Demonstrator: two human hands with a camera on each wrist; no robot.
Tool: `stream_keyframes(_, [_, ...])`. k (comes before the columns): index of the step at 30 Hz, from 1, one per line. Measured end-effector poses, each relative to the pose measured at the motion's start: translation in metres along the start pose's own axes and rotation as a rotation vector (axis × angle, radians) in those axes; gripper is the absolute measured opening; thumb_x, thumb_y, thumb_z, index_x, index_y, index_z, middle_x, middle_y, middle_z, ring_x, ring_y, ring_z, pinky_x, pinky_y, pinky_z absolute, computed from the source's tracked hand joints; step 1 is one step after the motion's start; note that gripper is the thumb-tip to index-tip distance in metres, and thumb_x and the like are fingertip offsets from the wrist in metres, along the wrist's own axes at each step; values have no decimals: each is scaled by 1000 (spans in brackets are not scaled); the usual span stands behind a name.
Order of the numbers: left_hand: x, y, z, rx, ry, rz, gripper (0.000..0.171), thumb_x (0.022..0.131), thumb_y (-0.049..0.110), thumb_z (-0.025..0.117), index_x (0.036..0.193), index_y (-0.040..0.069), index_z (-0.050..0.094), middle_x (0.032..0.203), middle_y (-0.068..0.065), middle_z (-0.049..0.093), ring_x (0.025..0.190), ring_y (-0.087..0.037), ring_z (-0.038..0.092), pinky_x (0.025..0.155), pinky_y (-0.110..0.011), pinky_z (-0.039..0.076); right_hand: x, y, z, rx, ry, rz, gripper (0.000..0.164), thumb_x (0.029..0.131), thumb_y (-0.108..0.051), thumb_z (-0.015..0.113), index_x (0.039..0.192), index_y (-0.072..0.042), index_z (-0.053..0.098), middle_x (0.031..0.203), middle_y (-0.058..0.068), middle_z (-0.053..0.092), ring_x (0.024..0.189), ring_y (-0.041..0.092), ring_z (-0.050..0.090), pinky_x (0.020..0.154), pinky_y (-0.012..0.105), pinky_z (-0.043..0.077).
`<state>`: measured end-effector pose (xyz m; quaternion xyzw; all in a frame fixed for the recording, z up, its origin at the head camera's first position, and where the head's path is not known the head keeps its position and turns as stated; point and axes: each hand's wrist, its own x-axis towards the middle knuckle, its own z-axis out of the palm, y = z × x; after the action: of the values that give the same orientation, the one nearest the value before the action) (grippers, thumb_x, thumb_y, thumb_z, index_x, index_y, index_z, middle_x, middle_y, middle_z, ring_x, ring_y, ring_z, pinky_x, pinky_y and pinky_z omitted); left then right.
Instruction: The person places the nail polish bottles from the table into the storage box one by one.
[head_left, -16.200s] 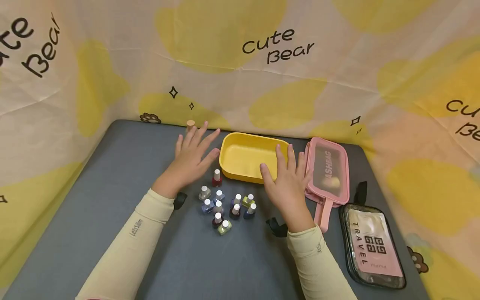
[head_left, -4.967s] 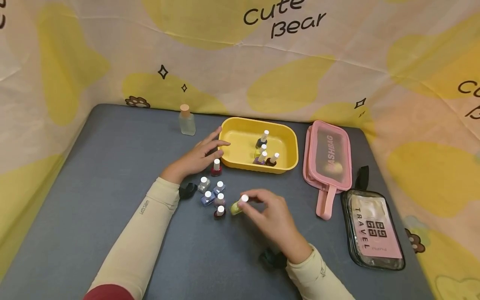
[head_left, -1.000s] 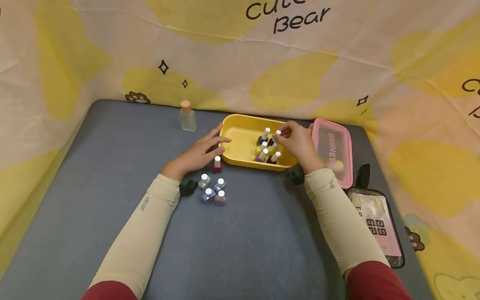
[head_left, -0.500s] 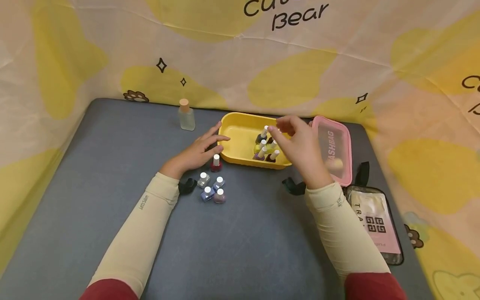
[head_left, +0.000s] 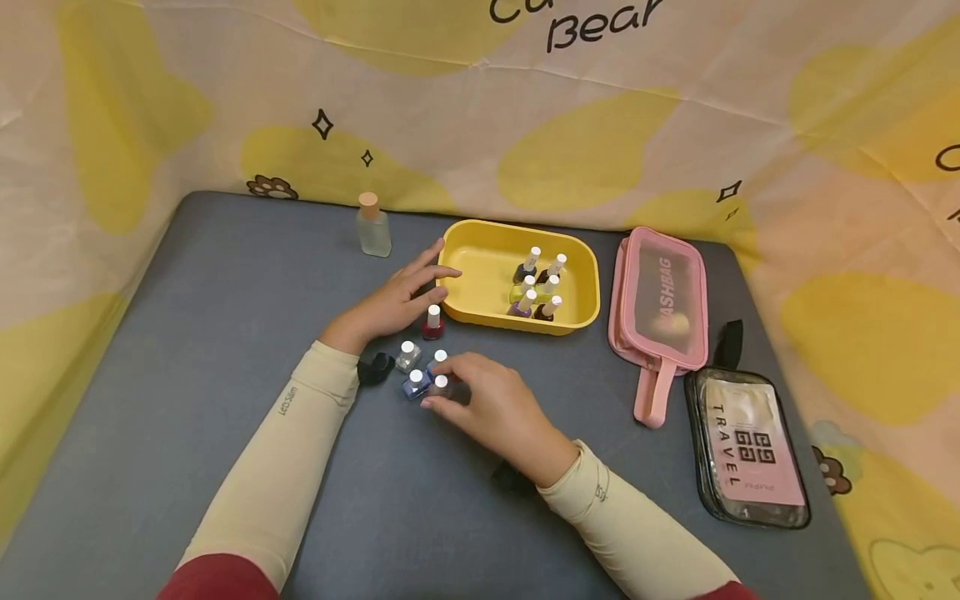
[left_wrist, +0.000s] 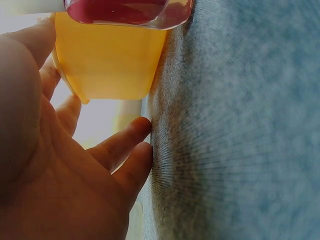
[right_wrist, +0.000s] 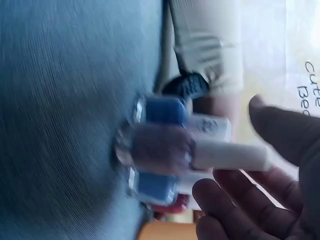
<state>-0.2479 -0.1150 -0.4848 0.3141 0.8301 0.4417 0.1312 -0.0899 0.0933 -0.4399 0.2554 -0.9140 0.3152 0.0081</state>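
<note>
My left hand [head_left: 388, 305] rests at the left end of a yellow tray [head_left: 480, 310], its spread fingers touching the rim. A dark red nail polish bottle [head_left: 432, 323] stands just below that hand. My right hand [head_left: 504, 408] reaches to a mauve nail polish bottle [right_wrist: 162, 149]. Thumb and fingers stand apart on either side of its white cap, with a gap showing in the right wrist view. Two blue nail polish bottles [head_left: 415, 385] and a silvery one [head_left: 407, 357] stand close around it. Several nail polish bottles [head_left: 523, 305] stand upright in the tray's right half.
A frosted bottle with a wooden cap [head_left: 373, 232] stands at the back, left of the tray. On the right lie a pink wash bag [head_left: 663, 292] and a clear travel pouch [head_left: 750, 450]. A printed cloth [head_left: 585, 158] rises behind the table.
My right hand has let go of a dark nail polish bottle in the tray and come back left and nearer, to the mauve bottle. The left hand stays at the tray.
</note>
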Motion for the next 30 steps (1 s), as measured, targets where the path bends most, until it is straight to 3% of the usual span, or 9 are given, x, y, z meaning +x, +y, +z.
stream_keyframes(3, [0,0,0,-5,4,0,46,113,37,54,155,17,55,178,9,0,162,-29,7,123,-64,17,0,0,6,-2,15,-18,27,91,-22,89,113,-12,77,101,-3,71,88,17,67,76,30,55])
stream_keyframes(8, [1,-2,0,-2,4,-2,47,112,39,54,154,17,55,178,9,0,162,-30,7,123,-65,17,2,-2,0,11,14,24,18,93,-18,87,107,-11,78,100,-2,71,89,19,69,79,31,57])
stream_keyframes(12, [2,-2,-1,-3,-3,-4,47,112,39,54,155,18,55,178,9,-1,162,-31,7,123,-66,15,9,-7,-24,22,18,57,18,92,-21,88,104,-13,78,98,-5,71,92,17,70,85,35,57])
stream_keyframes(16, [3,-1,-3,-9,-4,-8,47,112,38,55,155,19,55,177,10,-2,162,-32,7,122,-67,14,25,-7,-63,24,100,64,22,91,-21,88,106,-9,78,100,-2,73,94,18,70,87,39,58])
stream_keyframes(19, [3,0,-3,-14,-3,-21,46,112,39,55,154,21,56,177,13,-2,162,-31,8,122,-66,15,42,4,-88,34,172,94,22,92,-20,87,107,-7,77,101,0,75,95,19,72,85,39,60])
stream_keyframes(22, [2,-1,-2,-19,-5,-27,45,112,40,54,154,23,56,177,15,-2,162,-30,8,123,-64,16,57,22,-103,93,185,161,22,94,-19,85,109,-8,74,99,0,77,88,18,74,76,36,61])
stream_keyframes(26, [1,-2,-1,-15,-8,-29,45,113,40,53,154,23,56,176,15,-3,162,-30,7,123,-64,17,69,49,-104,163,145,212,24,95,-19,84,112,-8,71,97,1,78,72,22,75,61,33,59])
stream_keyframes(30, [0,-1,0,-20,-8,-34,44,113,40,53,154,24,56,176,16,-2,162,-30,7,122,-65,17,74,70,-96,106,95,197,29,94,-19,85,117,-4,73,97,3,76,69,25,75,65,34,60])
